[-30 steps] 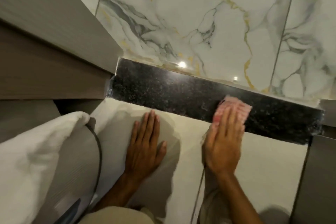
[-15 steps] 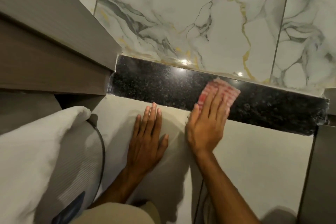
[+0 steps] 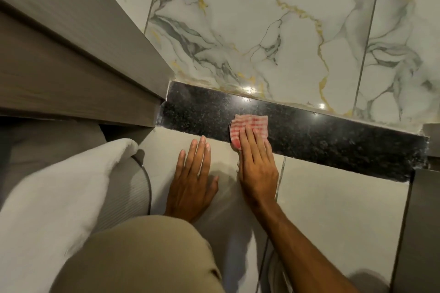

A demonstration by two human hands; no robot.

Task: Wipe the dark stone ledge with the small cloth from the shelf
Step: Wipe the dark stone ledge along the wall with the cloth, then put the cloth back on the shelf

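Note:
A dark speckled stone ledge (image 3: 333,140) runs across the view between the marble wall and the pale floor tiles. A small red-and-white checked cloth (image 3: 247,123) lies flat on the ledge's middle-left part. My right hand (image 3: 256,164) presses on the cloth with flat fingers, the palm hanging over the ledge's near edge. My left hand (image 3: 192,181) rests flat on the pale tile just left of it, fingers spread and holding nothing, fingertips close to the ledge's edge.
A grey wooden cabinet (image 3: 71,59) juts out at the upper left, meeting the ledge's left end. A white towel (image 3: 54,197) and a ribbed grey object with a dark cord (image 3: 133,188) lie at the lower left. Another grey panel (image 3: 421,221) stands at the right. My knee (image 3: 142,259) fills the bottom.
My right hand has slid the cloth leftward along the ledge, from right of centre to near my left hand. The left hand stays planted on the tile.

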